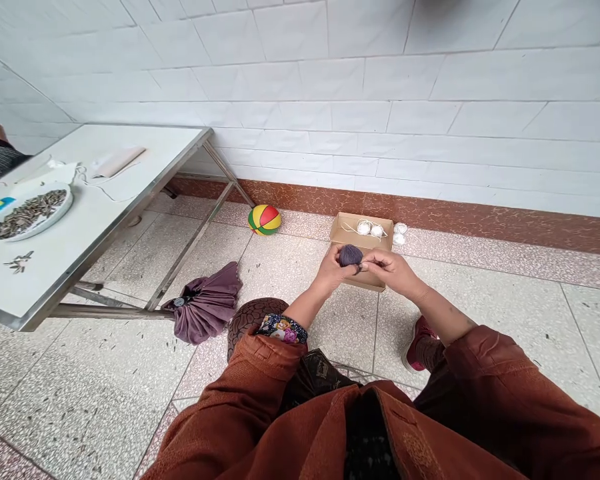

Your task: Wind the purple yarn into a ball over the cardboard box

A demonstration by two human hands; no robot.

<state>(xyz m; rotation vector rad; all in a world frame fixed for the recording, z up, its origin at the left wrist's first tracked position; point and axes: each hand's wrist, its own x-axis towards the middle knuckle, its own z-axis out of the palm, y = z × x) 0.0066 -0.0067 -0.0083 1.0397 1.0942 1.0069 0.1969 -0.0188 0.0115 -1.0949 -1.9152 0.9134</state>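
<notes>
A ball of dark purple-grey yarn (351, 255) sits in my left hand (333, 270), whose fingers and thumb close around it. At its right side my right hand (387, 270) pinches, thumb against forefinger, on what looks like a strand of the same dark yarn; the strand itself is too small to see clearly. Both hands are above an open cardboard box (337, 233) on the floor. Inside the box lie white balls of yarn (364, 227) with a loose white strand. More white balls (399, 233) rest on the floor just right of the box.
On the left stands a metal-framed table (180, 143) with a plate of sunflower seeds (35, 213) and a folded cloth (120, 162). Another person's arm (0, 160) shows beyond it. A striped ball (265, 220) and a purple cloth bag (207, 303) lie on the floor. A tiled wall (300, 80) rises ahead.
</notes>
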